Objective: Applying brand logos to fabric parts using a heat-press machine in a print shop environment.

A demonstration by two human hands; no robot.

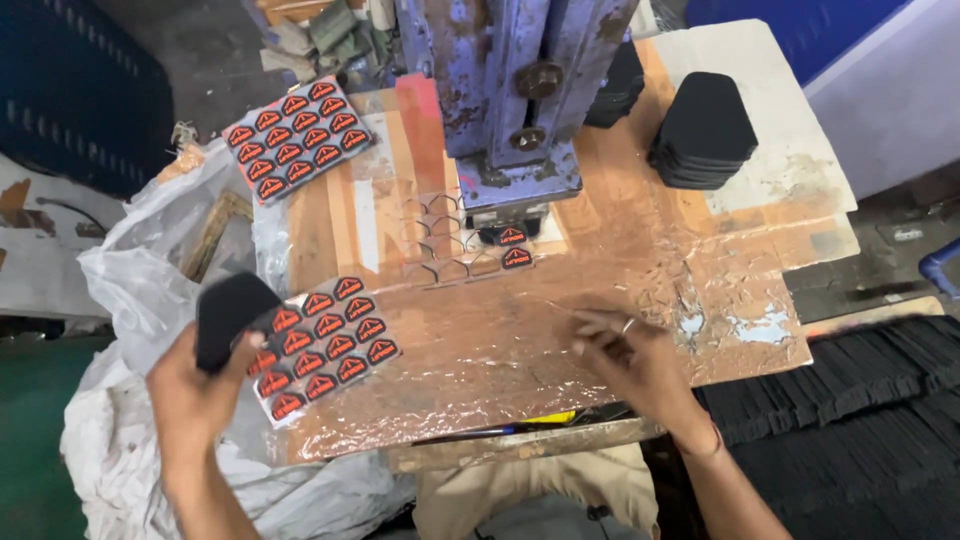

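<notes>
Left hand raised, grip closed, thumb up; right hand low, palm down, fingers pinched.

This is a small workshop, a production bench for pressing labels onto cut pieces. A worn blue metal press, rusted and chipped, with heavy bolts, stands at the back of the surface, which is patched with wrinkled tape and foil. Sheets of identical red-and-black stickers lie ready, and stacks of black shaped pieces wait beside the press. More black pieces are piled in rows at the right. A crumpled plastic sack hangs at the left, over a stained concrete floor.
</notes>
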